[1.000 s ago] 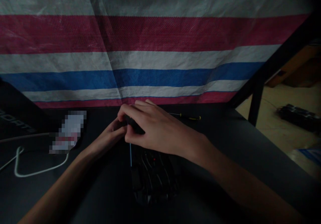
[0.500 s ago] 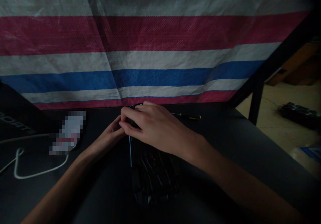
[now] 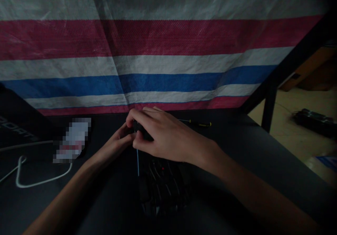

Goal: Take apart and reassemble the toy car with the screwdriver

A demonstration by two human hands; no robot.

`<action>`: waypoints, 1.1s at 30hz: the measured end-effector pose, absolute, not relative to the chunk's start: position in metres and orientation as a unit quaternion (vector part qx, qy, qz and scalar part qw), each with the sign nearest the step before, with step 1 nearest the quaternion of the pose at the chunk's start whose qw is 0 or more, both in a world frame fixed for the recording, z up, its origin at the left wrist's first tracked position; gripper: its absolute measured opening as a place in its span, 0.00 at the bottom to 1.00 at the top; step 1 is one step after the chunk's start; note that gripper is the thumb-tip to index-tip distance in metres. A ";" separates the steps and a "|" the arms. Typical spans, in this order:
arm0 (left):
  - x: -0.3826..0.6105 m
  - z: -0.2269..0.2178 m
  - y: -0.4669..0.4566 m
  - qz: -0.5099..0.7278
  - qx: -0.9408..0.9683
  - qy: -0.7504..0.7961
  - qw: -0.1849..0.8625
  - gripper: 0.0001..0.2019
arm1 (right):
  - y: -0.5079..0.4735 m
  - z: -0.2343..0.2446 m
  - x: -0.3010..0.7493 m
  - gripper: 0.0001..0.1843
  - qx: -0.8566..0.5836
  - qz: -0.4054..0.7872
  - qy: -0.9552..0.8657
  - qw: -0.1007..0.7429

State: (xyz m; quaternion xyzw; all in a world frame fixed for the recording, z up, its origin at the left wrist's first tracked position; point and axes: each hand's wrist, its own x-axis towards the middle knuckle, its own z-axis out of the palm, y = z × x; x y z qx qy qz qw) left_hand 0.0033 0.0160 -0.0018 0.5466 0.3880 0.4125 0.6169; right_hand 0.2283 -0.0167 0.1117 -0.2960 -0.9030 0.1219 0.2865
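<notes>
A black, ridged device (image 3: 165, 187) that looks like a toy car lies on the dark table, with a small red light on top. Along its left side runs a thin pale-blue rod (image 3: 138, 165), its upper end hidden by my hands. At the far end my right hand (image 3: 165, 133) curls its thumb and fingers around a dark part (image 3: 142, 129). My left hand (image 3: 122, 136) meets it from the left, fingers bent against the same spot; its fingertips are mostly covered. Whether the dark part belongs to the device is too dim to tell.
A screwdriver (image 3: 200, 123) with a black and yellow handle lies behind my right hand. To the left are a blurred-out phone-like object (image 3: 72, 140) and a white cable (image 3: 42, 185). A striped sheet (image 3: 168, 82) hangs behind the table, beside a dark frame post (image 3: 270, 108).
My right thumb has shifted slightly down and right, opening a gap that shows more of the dark part. The left hand stays nearly in place.
</notes>
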 end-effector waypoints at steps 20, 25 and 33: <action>0.004 0.000 0.015 0.420 0.538 0.401 0.612 0.19 | -0.017 0.111 0.227 0.07 -0.327 0.133 -0.890 0.287; 0.005 0.002 0.015 0.422 0.533 0.418 0.603 0.15 | -0.016 0.112 0.225 0.06 -0.276 0.128 -0.903 0.303; 0.007 0.003 0.016 0.430 0.544 0.408 0.594 0.12 | -0.018 0.111 0.224 0.07 -0.280 0.109 -0.901 0.314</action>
